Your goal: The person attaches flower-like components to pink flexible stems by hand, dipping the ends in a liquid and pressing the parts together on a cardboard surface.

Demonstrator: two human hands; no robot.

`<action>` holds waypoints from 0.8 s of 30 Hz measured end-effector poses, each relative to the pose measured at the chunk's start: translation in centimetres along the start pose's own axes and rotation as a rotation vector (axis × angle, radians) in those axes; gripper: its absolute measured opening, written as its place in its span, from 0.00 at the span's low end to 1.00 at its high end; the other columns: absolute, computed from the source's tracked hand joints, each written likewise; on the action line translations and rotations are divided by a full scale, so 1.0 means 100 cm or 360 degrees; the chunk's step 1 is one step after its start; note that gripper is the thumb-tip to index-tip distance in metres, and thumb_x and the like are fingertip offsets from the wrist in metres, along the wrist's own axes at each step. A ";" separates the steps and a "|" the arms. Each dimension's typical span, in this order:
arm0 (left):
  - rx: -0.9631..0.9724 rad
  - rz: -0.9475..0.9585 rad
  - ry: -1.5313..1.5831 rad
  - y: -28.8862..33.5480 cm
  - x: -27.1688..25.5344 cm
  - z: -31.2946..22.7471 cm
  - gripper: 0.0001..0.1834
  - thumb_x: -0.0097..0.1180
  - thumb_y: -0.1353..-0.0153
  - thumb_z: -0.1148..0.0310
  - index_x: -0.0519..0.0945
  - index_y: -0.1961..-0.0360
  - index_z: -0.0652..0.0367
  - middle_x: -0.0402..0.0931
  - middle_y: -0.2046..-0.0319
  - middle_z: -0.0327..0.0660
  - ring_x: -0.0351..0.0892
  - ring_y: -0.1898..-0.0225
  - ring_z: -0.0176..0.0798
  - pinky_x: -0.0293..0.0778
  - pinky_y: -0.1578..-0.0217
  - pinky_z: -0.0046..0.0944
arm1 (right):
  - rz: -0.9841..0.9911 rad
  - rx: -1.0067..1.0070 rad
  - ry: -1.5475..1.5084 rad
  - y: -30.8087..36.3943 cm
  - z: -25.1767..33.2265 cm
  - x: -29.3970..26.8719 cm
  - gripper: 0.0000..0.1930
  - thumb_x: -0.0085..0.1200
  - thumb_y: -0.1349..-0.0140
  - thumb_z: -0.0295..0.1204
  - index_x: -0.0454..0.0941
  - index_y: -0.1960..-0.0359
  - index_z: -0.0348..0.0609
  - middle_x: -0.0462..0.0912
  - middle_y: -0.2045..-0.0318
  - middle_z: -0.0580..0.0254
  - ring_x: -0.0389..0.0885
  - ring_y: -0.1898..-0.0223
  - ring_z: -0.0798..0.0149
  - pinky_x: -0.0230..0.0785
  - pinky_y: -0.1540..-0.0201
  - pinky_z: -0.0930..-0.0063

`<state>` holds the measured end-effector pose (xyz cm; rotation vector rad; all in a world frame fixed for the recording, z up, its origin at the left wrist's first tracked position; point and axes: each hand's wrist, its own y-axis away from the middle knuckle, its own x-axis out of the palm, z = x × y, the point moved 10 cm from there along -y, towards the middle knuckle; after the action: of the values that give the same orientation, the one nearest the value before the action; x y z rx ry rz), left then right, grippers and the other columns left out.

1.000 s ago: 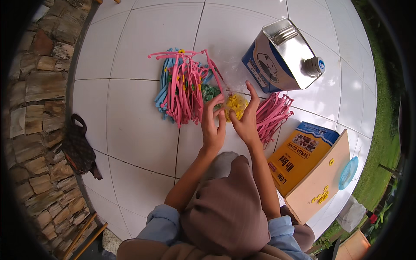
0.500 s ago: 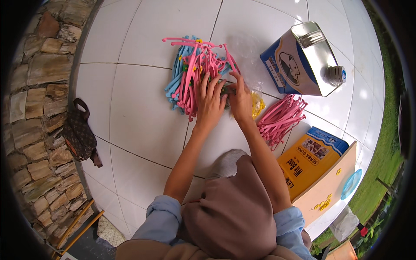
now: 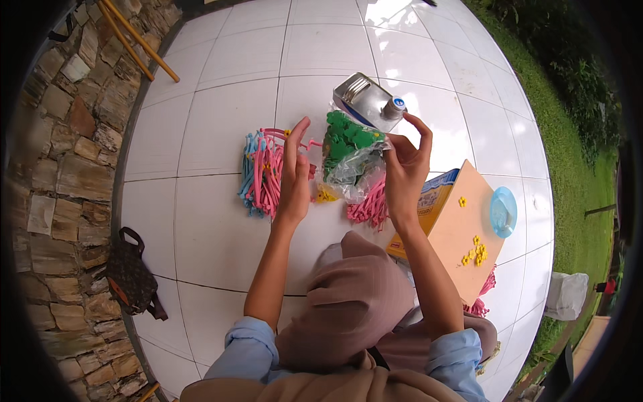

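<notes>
A clear plastic bag with several green flower- or leaf-shaped pieces inside hangs above the tiled floor. My right hand pinches its upper right edge, the index finger stretched upward. On the bag's other side, my left hand is raised with fingers apart, holding nothing that I can see. Behind that hand lies a bundle of thin pink and light blue plastic pieces with knobbed ends. Small yellow pieces and a pile of pink pieces show below the bag, partly hidden by it.
A metal can with a capped spout stands beyond the bag. At right, a tan board carrying yellow flower pieces leans on a yellow and blue tin, near a light blue dish. A brown bag lies by the stone wall.
My hands have come up off the floor and moved apart. The bag of green pieces is now lifted in my right hand. My view has tilted toward the far floor.
</notes>
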<state>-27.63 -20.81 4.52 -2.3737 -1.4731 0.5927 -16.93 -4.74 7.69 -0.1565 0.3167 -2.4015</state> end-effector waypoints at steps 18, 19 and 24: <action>-0.0710 0.1710 0.0613 0.082 0.261 -0.148 0.45 0.53 0.45 0.44 0.45 0.35 0.51 0.60 0.45 0.46 0.66 0.45 0.42 0.70 0.51 0.39 | -0.0578 0.0109 0.0387 0.071 0.061 -0.272 0.17 0.49 0.45 0.21 0.64 0.53 0.39 0.78 0.69 0.54 0.77 0.67 0.68 0.69 0.70 0.78; -0.0836 0.1750 0.0627 0.094 0.276 -0.134 0.42 0.52 0.43 0.45 0.48 0.36 0.52 0.63 0.47 0.46 0.69 0.48 0.41 0.71 0.52 0.38 | -0.0592 0.0110 0.0385 0.076 0.051 -0.282 0.17 0.49 0.45 0.21 0.64 0.53 0.39 0.78 0.69 0.54 0.77 0.67 0.68 0.69 0.70 0.78; -0.0697 0.1677 0.0255 0.107 0.321 -0.074 0.34 0.49 0.42 0.46 0.61 0.43 0.61 0.70 0.52 0.52 0.72 0.51 0.43 0.67 0.50 0.37 | -0.0539 0.0513 0.0553 0.094 -0.013 -0.299 0.16 0.51 0.48 0.22 0.67 0.56 0.40 0.78 0.68 0.50 0.78 0.67 0.60 0.70 0.65 0.70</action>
<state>-3.04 3.14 0.03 -3.3571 -0.1700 0.2549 11.13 8.54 3.15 0.3871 0.0558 -2.7751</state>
